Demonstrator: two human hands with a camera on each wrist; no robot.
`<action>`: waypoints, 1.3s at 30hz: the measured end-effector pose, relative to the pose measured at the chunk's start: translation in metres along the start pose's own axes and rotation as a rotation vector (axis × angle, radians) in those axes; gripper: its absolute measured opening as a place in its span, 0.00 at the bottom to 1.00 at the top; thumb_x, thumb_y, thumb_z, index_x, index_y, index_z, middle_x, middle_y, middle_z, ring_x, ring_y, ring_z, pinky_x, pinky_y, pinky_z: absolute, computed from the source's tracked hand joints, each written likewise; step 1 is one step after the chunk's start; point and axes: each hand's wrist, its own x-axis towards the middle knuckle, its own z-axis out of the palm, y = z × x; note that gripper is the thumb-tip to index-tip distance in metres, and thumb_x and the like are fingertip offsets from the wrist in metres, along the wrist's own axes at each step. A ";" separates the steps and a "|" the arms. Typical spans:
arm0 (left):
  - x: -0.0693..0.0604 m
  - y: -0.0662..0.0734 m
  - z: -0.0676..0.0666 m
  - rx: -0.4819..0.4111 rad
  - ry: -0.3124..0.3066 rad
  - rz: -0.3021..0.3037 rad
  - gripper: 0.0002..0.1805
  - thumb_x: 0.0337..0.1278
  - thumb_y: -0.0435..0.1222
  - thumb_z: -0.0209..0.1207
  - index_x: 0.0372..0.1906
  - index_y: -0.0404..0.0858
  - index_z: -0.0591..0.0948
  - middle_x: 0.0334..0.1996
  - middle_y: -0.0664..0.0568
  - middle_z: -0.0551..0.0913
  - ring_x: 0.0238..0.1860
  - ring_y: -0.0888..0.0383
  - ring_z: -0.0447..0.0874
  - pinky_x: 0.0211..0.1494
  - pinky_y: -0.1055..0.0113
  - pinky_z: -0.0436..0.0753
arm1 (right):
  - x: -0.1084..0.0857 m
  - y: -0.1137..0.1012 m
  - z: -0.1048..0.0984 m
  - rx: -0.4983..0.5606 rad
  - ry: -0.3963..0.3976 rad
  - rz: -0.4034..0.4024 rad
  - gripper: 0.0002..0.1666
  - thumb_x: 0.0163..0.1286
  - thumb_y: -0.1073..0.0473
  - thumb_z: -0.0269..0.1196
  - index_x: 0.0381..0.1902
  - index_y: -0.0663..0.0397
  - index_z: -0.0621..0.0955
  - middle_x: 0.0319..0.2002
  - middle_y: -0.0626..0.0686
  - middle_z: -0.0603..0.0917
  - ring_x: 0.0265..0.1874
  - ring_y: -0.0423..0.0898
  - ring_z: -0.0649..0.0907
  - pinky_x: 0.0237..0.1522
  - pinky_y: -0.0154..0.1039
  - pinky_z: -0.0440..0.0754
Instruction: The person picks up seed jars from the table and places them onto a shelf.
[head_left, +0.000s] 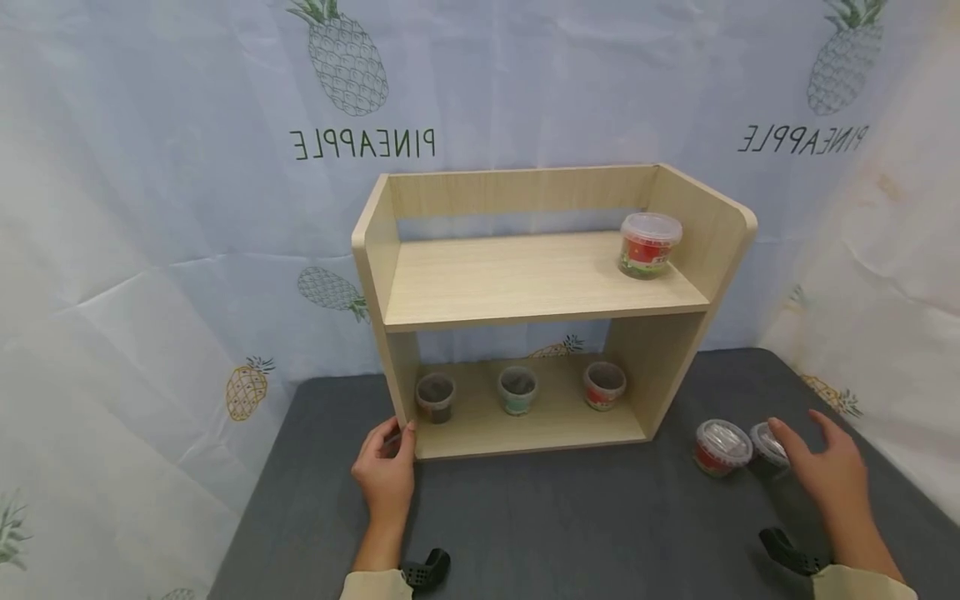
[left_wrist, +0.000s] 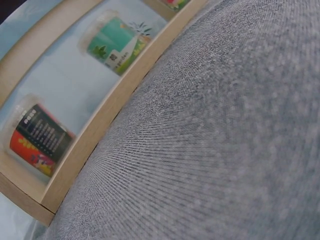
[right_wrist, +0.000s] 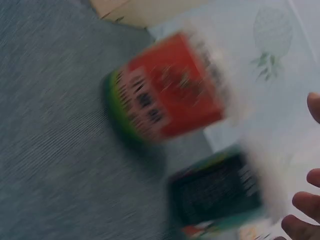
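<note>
A two-tier wooden shelf [head_left: 525,450] stands on the dark table. My left hand [head_left: 386,479] holds its lower left front corner, thumb at the front edge and fingers at the outer side. My right hand [head_left: 832,471] is off to the right with fingers spread, beside a dark-labelled lidded plastic cup [head_left: 768,443]. Touching that cup's left side or very near it is a red-labelled lidded cup [head_left: 722,447]. Both cups look blurred in the right wrist view, with the fingertips [right_wrist: 306,205] of my right hand apart from them.
On the lower tier sit a dark cup [head_left: 436,397], a teal cup [head_left: 517,389] and a red cup [head_left: 603,384]. A larger red-labelled tub [head_left: 649,245] stands on the upper tier at right. Pineapple-printed cloth [head_left: 187,167] hangs behind and beside the grey table [head_left: 555,525].
</note>
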 end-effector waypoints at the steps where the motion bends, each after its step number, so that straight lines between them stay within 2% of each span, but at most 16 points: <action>1: -0.001 -0.004 0.000 0.005 0.002 -0.001 0.10 0.51 0.27 0.70 0.41 0.28 0.87 0.38 0.42 0.87 0.40 0.71 0.84 0.38 0.80 0.84 | 0.001 0.004 0.001 0.014 -0.033 0.035 0.54 0.73 0.33 0.49 0.77 0.66 0.45 0.73 0.76 0.47 0.70 0.77 0.52 0.60 0.76 0.59; 2: -0.001 -0.009 0.001 0.008 0.005 -0.003 0.11 0.51 0.27 0.70 0.41 0.29 0.87 0.38 0.42 0.87 0.40 0.71 0.84 0.38 0.80 0.84 | 0.002 0.008 0.003 0.033 -0.063 0.073 0.56 0.72 0.32 0.49 0.77 0.65 0.42 0.74 0.75 0.45 0.70 0.76 0.52 0.60 0.76 0.59; 5: -0.001 -0.002 0.002 0.036 0.021 0.027 0.10 0.48 0.24 0.70 0.39 0.27 0.86 0.36 0.39 0.87 0.38 0.70 0.84 0.36 0.79 0.84 | 0.003 0.018 0.011 0.080 -0.100 0.134 0.58 0.71 0.31 0.51 0.77 0.64 0.40 0.74 0.75 0.47 0.69 0.74 0.56 0.59 0.72 0.64; 10: 0.001 0.022 0.002 0.039 0.028 0.042 0.10 0.47 0.21 0.69 0.38 0.24 0.85 0.35 0.36 0.86 0.37 0.63 0.85 0.36 0.78 0.85 | 0.003 0.026 0.025 0.130 -0.048 0.197 0.59 0.68 0.33 0.56 0.78 0.61 0.43 0.74 0.74 0.52 0.67 0.69 0.63 0.60 0.66 0.67; 14: 0.001 0.032 0.001 0.040 0.020 0.032 0.10 0.47 0.21 0.69 0.38 0.24 0.85 0.35 0.36 0.86 0.36 0.61 0.85 0.36 0.78 0.85 | 0.002 0.030 0.033 0.258 -0.033 0.269 0.59 0.67 0.34 0.59 0.79 0.52 0.41 0.78 0.66 0.46 0.74 0.63 0.56 0.70 0.62 0.61; 18: 0.002 0.033 0.001 0.051 0.027 0.050 0.10 0.46 0.20 0.69 0.37 0.23 0.85 0.34 0.36 0.86 0.36 0.61 0.85 0.35 0.74 0.86 | 0.001 0.033 0.038 0.394 -0.032 0.319 0.58 0.68 0.37 0.61 0.79 0.45 0.38 0.79 0.58 0.45 0.77 0.53 0.51 0.76 0.47 0.56; 20: 0.002 0.032 0.001 0.047 0.025 0.047 0.10 0.46 0.21 0.69 0.37 0.23 0.85 0.34 0.36 0.86 0.37 0.62 0.85 0.35 0.74 0.86 | 0.002 0.033 0.040 0.438 -0.028 0.321 0.58 0.68 0.39 0.61 0.79 0.43 0.37 0.79 0.56 0.44 0.77 0.49 0.50 0.76 0.39 0.55; 22: 0.002 0.032 0.001 0.045 0.022 0.041 0.10 0.47 0.21 0.69 0.38 0.23 0.85 0.35 0.36 0.86 0.37 0.64 0.85 0.36 0.75 0.86 | 0.002 0.035 0.040 0.454 -0.027 0.305 0.58 0.69 0.41 0.62 0.79 0.43 0.37 0.79 0.55 0.43 0.77 0.47 0.49 0.76 0.36 0.54; 28: 0.002 0.030 0.001 0.035 0.020 0.037 0.10 0.48 0.21 0.69 0.38 0.23 0.85 0.35 0.35 0.85 0.38 0.68 0.84 0.37 0.80 0.84 | 0.003 0.035 0.043 0.466 -0.012 0.287 0.58 0.69 0.43 0.62 0.79 0.43 0.36 0.79 0.54 0.42 0.77 0.46 0.48 0.76 0.35 0.53; 33: 0.002 0.031 0.001 0.043 0.022 0.032 0.10 0.47 0.21 0.69 0.38 0.23 0.85 0.35 0.35 0.86 0.38 0.66 0.84 0.37 0.74 0.86 | 0.003 0.035 0.045 0.458 0.019 0.287 0.57 0.68 0.43 0.63 0.79 0.44 0.38 0.78 0.55 0.44 0.77 0.46 0.50 0.76 0.35 0.53; 39: 0.002 0.031 0.001 0.071 0.015 0.020 0.10 0.48 0.23 0.70 0.39 0.24 0.86 0.35 0.38 0.86 0.38 0.67 0.84 0.37 0.64 0.88 | -0.001 0.035 0.045 0.472 0.029 0.272 0.55 0.69 0.46 0.63 0.79 0.44 0.42 0.79 0.55 0.47 0.76 0.40 0.54 0.69 0.20 0.58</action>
